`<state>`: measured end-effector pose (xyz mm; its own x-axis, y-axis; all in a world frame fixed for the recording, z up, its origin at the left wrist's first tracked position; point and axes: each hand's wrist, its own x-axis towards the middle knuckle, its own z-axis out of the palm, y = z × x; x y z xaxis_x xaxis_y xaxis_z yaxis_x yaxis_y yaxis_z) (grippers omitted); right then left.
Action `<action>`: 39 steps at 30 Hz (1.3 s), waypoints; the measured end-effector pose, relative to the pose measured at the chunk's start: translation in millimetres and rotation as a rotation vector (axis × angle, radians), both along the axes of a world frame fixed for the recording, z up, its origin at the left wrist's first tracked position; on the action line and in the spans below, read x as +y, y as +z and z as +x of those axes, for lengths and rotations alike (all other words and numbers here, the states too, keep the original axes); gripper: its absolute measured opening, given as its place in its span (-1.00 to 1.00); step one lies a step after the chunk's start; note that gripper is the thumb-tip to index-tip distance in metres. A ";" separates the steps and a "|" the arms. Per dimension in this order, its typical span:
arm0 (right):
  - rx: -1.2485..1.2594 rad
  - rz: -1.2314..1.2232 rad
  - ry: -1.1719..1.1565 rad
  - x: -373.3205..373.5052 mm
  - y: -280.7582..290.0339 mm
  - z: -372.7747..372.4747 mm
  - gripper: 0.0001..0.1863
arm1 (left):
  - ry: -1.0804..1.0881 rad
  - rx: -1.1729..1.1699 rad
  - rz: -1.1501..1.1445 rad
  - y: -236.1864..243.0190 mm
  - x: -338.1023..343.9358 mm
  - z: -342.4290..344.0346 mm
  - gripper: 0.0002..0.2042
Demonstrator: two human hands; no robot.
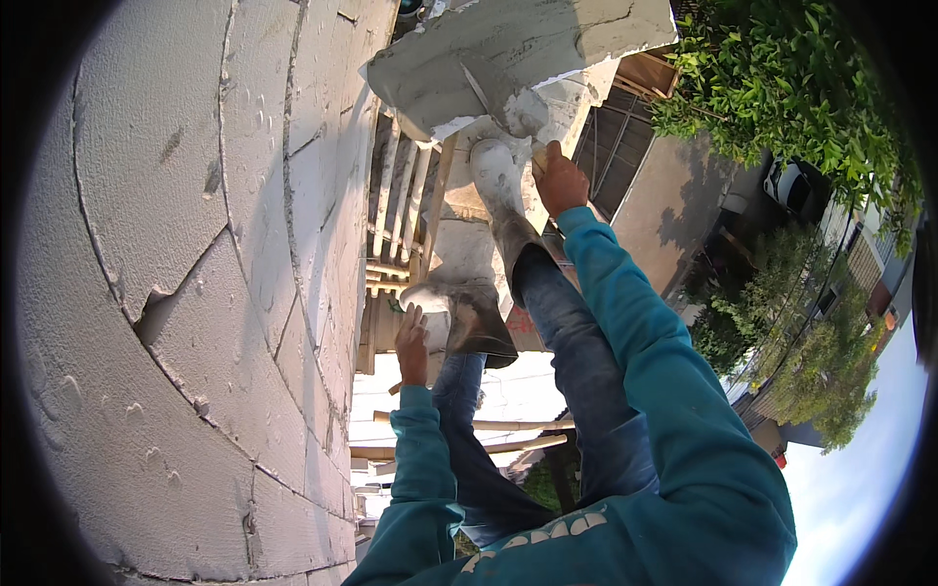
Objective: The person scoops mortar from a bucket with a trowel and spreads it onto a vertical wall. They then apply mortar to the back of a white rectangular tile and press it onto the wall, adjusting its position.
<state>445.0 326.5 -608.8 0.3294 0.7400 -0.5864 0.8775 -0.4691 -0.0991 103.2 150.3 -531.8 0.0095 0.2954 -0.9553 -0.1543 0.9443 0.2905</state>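
Note:
My right hand [563, 183] is closed around the handle of a trowel [526, 111], ahead of me. Its mortar-smeared blade lies at the near edge of a broad grey board [435, 73], which carries a wet-looking layer. Just left of that hand is my right boot [498, 176], pale with dried mortar. My left hand [412, 347] has its fingers stretched out beside the toe of my left boot [467, 314] and appears to hold nothing. Whether its fingertips touch the boot, I cannot tell.
A pale block wall [186, 244] with open, gapped joints rises along my left. Wooden slats [399, 190] and bamboo poles [508, 446] lie around and below my feet, with gaps between them. Far below on the right are paved ground [674, 190], leafy trees [782, 88] and a parked car [793, 186].

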 end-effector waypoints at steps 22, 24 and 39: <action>0.286 0.296 -0.418 -48.3 -58.0 72.0 -0.62 | -0.066 0.029 -0.027 -16.5 18.1 1.4 -0.43; 0.260 0.194 -0.345 -64.1 -82.6 63.5 -0.57 | -0.078 0.021 -0.034 -21.5 21.8 0.1 -0.43; 0.367 0.072 -0.230 -18.9 -72.4 45.7 -0.42 | -0.070 0.087 -0.039 25.6 18.9 -2.2 -0.44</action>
<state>490.7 307.6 -681.3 0.2692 0.7151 -0.6451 0.6516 -0.6285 -0.4248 101.0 169.2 -506.1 -0.0544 0.2594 -0.9642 -0.0631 0.9629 0.2626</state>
